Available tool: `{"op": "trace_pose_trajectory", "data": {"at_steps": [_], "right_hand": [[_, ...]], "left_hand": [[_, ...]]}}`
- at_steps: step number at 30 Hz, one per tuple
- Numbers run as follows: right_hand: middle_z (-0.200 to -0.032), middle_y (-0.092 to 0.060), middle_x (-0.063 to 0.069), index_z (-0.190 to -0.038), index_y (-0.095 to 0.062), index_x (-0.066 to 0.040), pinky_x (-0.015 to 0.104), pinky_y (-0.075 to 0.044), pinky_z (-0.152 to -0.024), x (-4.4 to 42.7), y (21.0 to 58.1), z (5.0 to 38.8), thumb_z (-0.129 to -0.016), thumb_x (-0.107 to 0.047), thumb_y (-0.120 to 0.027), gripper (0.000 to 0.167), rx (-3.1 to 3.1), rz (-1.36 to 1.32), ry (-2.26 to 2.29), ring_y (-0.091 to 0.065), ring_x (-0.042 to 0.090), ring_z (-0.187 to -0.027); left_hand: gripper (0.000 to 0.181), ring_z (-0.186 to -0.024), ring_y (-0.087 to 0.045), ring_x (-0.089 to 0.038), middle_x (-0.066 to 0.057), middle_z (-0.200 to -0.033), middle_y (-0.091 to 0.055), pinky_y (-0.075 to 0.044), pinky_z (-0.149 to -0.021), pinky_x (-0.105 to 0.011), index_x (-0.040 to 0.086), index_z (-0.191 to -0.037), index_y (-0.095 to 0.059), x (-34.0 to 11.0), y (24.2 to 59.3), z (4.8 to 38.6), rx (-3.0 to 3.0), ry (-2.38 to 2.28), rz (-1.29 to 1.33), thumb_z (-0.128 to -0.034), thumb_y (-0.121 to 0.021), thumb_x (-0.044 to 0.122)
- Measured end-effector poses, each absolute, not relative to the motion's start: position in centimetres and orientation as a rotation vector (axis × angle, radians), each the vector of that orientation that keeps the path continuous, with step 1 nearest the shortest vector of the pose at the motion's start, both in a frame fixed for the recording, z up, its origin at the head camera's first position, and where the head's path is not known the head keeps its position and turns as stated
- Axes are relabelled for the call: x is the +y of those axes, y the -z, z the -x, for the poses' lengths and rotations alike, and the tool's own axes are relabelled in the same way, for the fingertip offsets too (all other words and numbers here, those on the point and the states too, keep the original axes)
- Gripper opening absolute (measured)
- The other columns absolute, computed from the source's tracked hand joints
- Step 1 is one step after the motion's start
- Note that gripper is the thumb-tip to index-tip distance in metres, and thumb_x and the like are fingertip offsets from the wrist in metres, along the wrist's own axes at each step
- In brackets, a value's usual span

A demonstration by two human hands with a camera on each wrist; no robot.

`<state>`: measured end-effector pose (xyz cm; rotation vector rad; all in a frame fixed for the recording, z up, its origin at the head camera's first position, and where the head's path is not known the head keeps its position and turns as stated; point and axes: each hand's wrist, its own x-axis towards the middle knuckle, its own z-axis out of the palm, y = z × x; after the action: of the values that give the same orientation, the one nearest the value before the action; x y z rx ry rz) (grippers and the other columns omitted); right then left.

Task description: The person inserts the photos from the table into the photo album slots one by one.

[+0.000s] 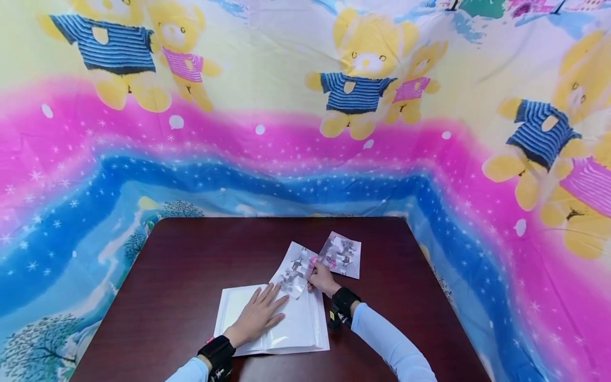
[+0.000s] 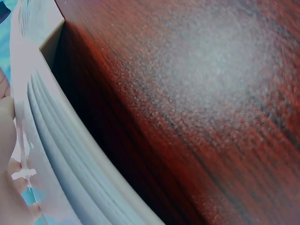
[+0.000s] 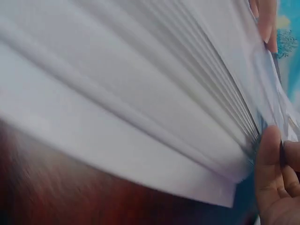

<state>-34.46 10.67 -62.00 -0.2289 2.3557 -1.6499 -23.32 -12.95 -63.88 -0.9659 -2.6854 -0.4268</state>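
An album (image 1: 296,331) with white pages and clear sleeves lies open on the table. Across its top edge is a printed sheet (image 1: 298,257) with grey figures and a pink patch, its lower end over the page. My right hand (image 1: 324,279) pinches the right edge of this sheet between thumb and fingers. Spread flat, my left hand (image 1: 258,312) rests on the album page, fingertips close to the sheet's lower end. In the right wrist view the album's fanned pages (image 3: 154,79) fill much of the picture, with the right thumb (image 3: 269,150) beside them. The left wrist view shows the stacked page edges (image 2: 70,154).
A second printed sheet (image 1: 350,257) lies on the table behind the right hand. The dark brown table (image 1: 200,254) has rounded far corners. A cloth with printed bears (image 1: 360,69) hangs around its far side and flanks.
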Motion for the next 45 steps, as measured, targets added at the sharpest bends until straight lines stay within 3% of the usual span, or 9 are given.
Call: {"op": "trace_pose_trajectory", "data": {"at_steps": [6,11,15,19,22,26,35,41,45], "right_hand": [[-0.068,-0.054,0.015,-0.099,-0.049,0.014,0.038,-0.057,-0.050,10.9,60.7,36.0,-0.086,0.018,-0.054,0.014,2.422,0.456,1.553,-0.062,0.024,-0.050],[-0.071,-0.059,0.017,-0.118,-0.052,0.013,0.031,-0.054,-0.052,10.8,60.0,36.5,-0.088,0.015,-0.054,0.031,2.396,0.655,1.332,-0.061,0.024,-0.057],[-0.092,-0.062,0.023,-0.124,-0.045,0.014,0.029,-0.051,-0.063,10.3,59.3,36.6,-0.085,0.012,-0.062,0.042,2.258,0.637,1.433,-0.059,0.023,-0.075],[-0.094,-0.056,0.031,-0.141,-0.032,0.009,0.048,-0.053,-0.071,9.9,58.7,37.0,-0.091,0.010,-0.060,0.057,2.153,0.507,1.758,-0.059,0.037,-0.083],[-0.085,-0.053,0.033,-0.144,-0.038,0.004,0.057,-0.050,-0.067,9.7,58.8,37.5,-0.098,0.007,-0.052,0.048,2.234,0.515,1.786,-0.056,0.047,-0.076],[-0.084,-0.055,0.031,-0.136,-0.052,0.003,0.050,-0.046,-0.061,9.8,59.5,37.6,-0.102,0.004,-0.045,0.035,2.308,0.602,1.599,-0.049,0.052,-0.073],[-0.069,-0.045,0.012,-0.131,-0.060,-0.001,0.027,-0.032,-0.049,10.4,60.4,36.2,-0.103,0.003,-0.041,0.034,2.217,0.709,1.366,-0.031,0.010,-0.048],[-0.076,-0.052,0.002,-0.122,-0.067,-0.004,0.025,-0.034,-0.054,10.7,61.1,35.4,-0.103,0.001,-0.043,0.032,2.220,0.797,1.279,-0.035,0.008,-0.053],[-0.088,-0.062,0.010,-0.116,-0.070,-0.001,0.024,-0.036,-0.056,10.4,61.3,34.4,-0.100,0.004,-0.043,0.032,2.246,0.774,1.245,-0.041,0.011,-0.060]], "left_hand": [[0.045,-0.135,-0.039,-0.046,-0.026,-0.148,-0.042,-0.031,-0.107,-0.064,0.008,-0.138,-0.057,-13.1,63.7,23.5,-2.648,0.462,0.986,-0.0984,-0.060,0.029],[0.043,-0.135,-0.038,-0.047,-0.026,-0.148,-0.042,-0.030,-0.107,-0.065,0.010,-0.137,-0.058,-13.0,63.1,23.0,-2.707,0.449,0.988,-0.0998,-0.057,0.032],[0.048,-0.136,-0.036,-0.048,-0.025,-0.149,-0.041,-0.031,-0.106,-0.065,0.013,-0.138,-0.058,-12.9,62.0,21.8,-2.764,0.404,1.078,-0.0995,-0.055,0.042],[0.058,-0.136,-0.036,-0.049,-0.025,-0.150,-0.040,-0.036,-0.104,-0.062,0.015,-0.139,-0.057,-12.7,61.3,20.4,-2.754,0.388,1.235,-0.0934,-0.061,0.051],[0.063,-0.134,-0.038,-0.049,-0.027,-0.147,-0.043,-0.041,-0.102,-0.058,0.014,-0.138,-0.058,-12.5,61.1,19.8,-2.686,0.398,1.308,-0.0873,-0.070,0.049],[0.065,-0.131,-0.042,-0.049,-0.028,-0.144,-0.045,-0.044,-0.100,-0.055,0.012,-0.135,-0.059,-12.4,61.6,19.5,-2.600,0.412,1.303,-0.0827,-0.076,0.046],[0.064,-0.133,-0.042,-0.047,-0.024,-0.145,-0.046,-0.043,-0.100,-0.057,0.014,-0.134,-0.060,-12.6,63.2,19.3,-2.545,0.465,1.207,-0.0802,-0.079,0.045],[0.061,-0.133,-0.041,-0.047,-0.023,-0.146,-0.045,-0.043,-0.099,-0.060,0.015,-0.131,-0.063,-12.7,63.5,19.3,-2.525,0.513,1.216,-0.0796,-0.080,0.044],[0.058,-0.132,-0.041,-0.049,-0.024,-0.146,-0.045,-0.042,-0.099,-0.062,0.014,-0.129,-0.064,-12.5,63.5,19.2,-2.528,0.542,1.219,-0.0809,-0.079,0.043]]}}
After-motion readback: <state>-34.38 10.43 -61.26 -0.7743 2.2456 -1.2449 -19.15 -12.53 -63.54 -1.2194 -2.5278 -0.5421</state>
